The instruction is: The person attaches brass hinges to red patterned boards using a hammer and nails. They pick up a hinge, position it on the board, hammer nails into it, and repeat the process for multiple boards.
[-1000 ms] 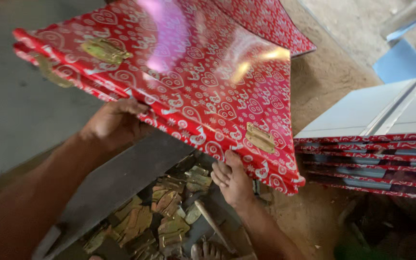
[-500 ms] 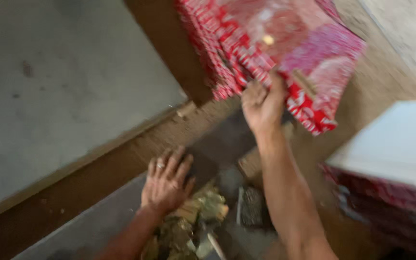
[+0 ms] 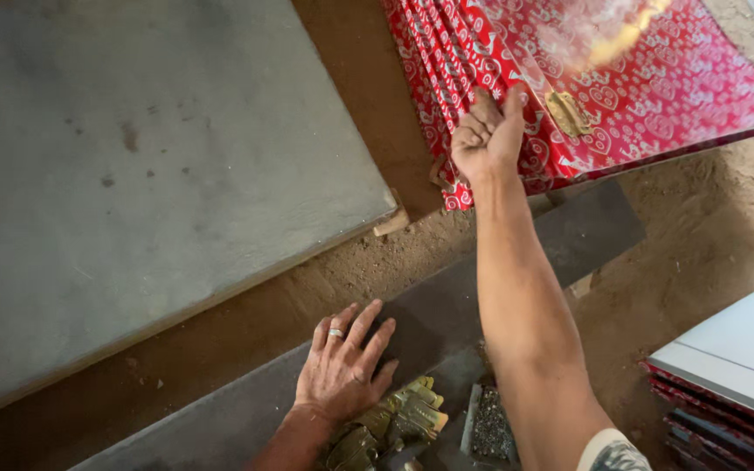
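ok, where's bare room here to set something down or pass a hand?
Free: the big grey slab at left, bare; the dirt strip between it and the dark plank; bare dirt right of the plank. Crowded: the red patterned sheets under the right hand, the brass fittings by the left hand, and the sheet stack at lower right.

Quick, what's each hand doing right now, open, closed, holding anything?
Left hand: open, flat on the dark metal strip, holding nothing.
Right hand: curled on the red patterned sheets; grip unclear.
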Motion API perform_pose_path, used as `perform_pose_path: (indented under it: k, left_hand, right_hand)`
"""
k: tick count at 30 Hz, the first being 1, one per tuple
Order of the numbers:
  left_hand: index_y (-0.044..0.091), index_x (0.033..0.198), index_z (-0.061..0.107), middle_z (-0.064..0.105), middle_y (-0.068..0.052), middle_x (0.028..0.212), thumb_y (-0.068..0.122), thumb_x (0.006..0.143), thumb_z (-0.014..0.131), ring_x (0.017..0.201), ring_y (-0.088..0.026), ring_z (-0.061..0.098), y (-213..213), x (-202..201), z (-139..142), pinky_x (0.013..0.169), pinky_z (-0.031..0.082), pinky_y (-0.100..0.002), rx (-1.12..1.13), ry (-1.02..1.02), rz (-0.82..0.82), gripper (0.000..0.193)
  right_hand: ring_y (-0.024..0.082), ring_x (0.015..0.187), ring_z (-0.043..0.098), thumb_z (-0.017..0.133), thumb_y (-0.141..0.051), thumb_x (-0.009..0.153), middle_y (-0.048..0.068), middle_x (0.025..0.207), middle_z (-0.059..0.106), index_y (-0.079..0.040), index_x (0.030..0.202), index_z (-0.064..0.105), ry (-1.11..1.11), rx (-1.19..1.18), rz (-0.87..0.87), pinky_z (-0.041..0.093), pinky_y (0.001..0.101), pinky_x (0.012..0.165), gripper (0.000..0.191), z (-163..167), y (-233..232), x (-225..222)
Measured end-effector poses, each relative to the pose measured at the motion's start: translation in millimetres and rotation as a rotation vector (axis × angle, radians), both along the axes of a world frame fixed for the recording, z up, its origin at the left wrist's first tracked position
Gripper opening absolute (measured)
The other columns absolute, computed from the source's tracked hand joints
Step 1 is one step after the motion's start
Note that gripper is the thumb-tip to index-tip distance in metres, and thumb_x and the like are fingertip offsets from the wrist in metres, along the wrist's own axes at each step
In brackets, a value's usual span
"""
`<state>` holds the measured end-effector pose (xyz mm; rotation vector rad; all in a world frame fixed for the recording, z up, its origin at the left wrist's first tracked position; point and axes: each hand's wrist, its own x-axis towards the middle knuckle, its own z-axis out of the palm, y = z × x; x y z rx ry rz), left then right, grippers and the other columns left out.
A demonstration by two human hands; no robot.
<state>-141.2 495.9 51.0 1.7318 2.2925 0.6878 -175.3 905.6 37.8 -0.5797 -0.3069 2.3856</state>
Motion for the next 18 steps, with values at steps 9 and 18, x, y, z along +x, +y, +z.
perform_pose_path:
  k: [9,18]
  left_hand:
    - [0.015,0.133,0.062,0.047,-0.012,0.149,0.040,0.082,0.073,0.132,-0.036,0.046,5,3,3,0.106,0.038,-0.055,0.010,0.003,0.011,0.058]
    - [0.021,0.135,0.064,0.049,-0.005,0.152,0.048,0.085,0.070,0.119,-0.037,0.060,-4,18,-5,0.098,0.050,-0.056,-0.032,0.147,0.000,0.058]
  right_hand:
    - [0.002,0.043,0.033,0.061,-0.038,0.099,-0.012,0.056,0.038,-0.011,0.099,0.069,-0.633,0.558,0.466,0.022,0.0226,0.035,0.029,25,-117,61]
    - [0.003,0.059,0.046,0.069,-0.029,0.100,-0.006,0.073,0.057,-0.006,0.102,0.071,-0.935,0.857,0.376,0.038,0.0231,0.049,0.023,16,-200,269]
